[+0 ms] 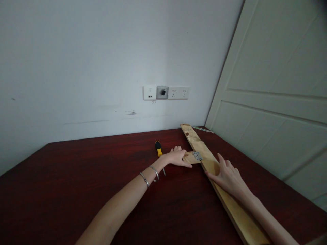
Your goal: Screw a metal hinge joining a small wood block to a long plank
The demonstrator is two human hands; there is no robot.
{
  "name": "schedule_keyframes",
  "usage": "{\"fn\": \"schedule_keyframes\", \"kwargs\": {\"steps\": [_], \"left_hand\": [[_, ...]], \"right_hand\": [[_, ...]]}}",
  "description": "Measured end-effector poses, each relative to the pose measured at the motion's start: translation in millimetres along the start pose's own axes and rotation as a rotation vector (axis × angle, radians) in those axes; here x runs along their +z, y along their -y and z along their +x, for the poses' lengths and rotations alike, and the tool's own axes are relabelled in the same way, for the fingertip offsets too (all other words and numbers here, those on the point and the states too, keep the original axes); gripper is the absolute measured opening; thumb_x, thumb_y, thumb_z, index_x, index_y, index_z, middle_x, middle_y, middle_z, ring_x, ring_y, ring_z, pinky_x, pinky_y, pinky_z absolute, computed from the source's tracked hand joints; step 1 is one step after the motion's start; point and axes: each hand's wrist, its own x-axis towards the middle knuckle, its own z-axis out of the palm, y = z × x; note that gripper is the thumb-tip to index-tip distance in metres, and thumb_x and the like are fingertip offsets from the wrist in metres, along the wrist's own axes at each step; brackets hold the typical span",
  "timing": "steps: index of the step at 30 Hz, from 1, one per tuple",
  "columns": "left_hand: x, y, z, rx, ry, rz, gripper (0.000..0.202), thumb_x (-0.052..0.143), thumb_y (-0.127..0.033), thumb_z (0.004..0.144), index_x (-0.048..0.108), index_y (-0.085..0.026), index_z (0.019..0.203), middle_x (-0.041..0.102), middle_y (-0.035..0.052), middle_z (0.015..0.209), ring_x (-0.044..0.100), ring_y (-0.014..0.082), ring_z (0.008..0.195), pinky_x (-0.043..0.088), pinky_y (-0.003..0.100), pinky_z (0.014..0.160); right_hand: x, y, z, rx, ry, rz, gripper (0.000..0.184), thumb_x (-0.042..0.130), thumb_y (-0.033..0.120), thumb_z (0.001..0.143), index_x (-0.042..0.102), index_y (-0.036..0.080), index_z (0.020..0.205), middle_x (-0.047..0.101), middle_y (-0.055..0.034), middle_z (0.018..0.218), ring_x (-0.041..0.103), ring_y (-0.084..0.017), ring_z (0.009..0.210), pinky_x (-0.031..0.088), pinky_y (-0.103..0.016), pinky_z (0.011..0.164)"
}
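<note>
while left hand [177,157] seemingly grips the block [191,159], right hand [228,177] lies spread — on plank [195,139].

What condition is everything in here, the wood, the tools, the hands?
Long wooden board, lying flat on the table.
Small wooden block, butted against the board's side.
Hinge, opened flat across both.
Screwdriver, lying untouched.
Left hand, flat on the block.
Right hand, flat on the board.
</note>
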Motion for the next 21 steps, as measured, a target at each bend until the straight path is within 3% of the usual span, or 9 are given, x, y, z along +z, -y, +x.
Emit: {"fn": "schedule_keyframes", "kwargs": {"steps": [10, 21], "left_hand": [[5.0, -1.5, 1.3, -0.017, 0.016, -0.044, 0.088, 0.044, -0.082, 0.062, 0.041, -0.022, 0.127, 0.04, 0.0139, 0.122, 0.036, 0.0362, 0.118, 0.034, 0.048, 0.093], [11.4, 3.9, 6.5, -0.021, 0.013, -0.008, 0.09, 0.042, -0.085, 0.061, 0.044, -0.02, 0.123, 0.04, 0.0147, 0.123, 0.04, 0.0351, 0.114, 0.035, 0.046, 0.093]], "right_hand": [[4.2, -3.0, -0.6, 0.002, 0.01, 0.016, 0.089, 0.047, 0.058, 0.075, 0.022, 0.002, 0.14, 0.053, -0.0239, 0.114, 0.054, -0.037, 0.104, 0.04, -0.045, 0.082], [13.0, -7.2, 3.9, 0.001, 0.002, 0.048, 0.092, 0.047, 0.059, 0.072, 0.021, 0.003, 0.14, 0.053, -0.0241, 0.115, 0.054, -0.038, 0.104, 0.041, -0.046, 0.08]]}}
